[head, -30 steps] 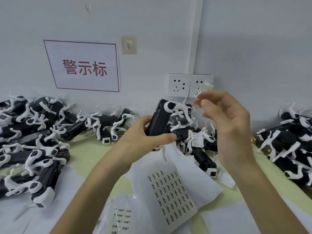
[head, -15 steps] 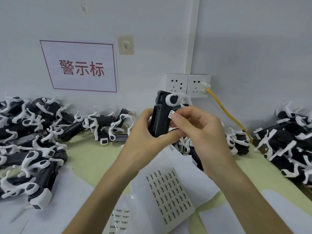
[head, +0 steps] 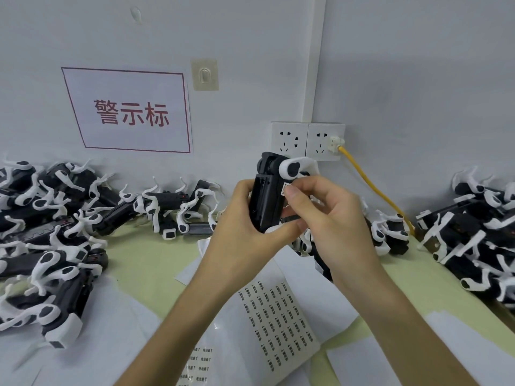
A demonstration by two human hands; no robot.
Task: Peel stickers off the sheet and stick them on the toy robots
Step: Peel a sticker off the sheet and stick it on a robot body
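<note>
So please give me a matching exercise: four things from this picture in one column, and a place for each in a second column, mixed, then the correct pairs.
1. toy robot
2. sticker sheet
3. yellow cable
4. red-lettered sign

A. plugged into the wall socket
B. held up in the left hand
C. on the wall at the left
D. flat on the table, under the wrists

Pairs: 1-B, 2-D, 3-A, 4-C

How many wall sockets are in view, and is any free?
2, side by side on the wall behind the hands. The left socket is free; the right socket has a white plug with a yellow cable. Others could be hidden.
</note>
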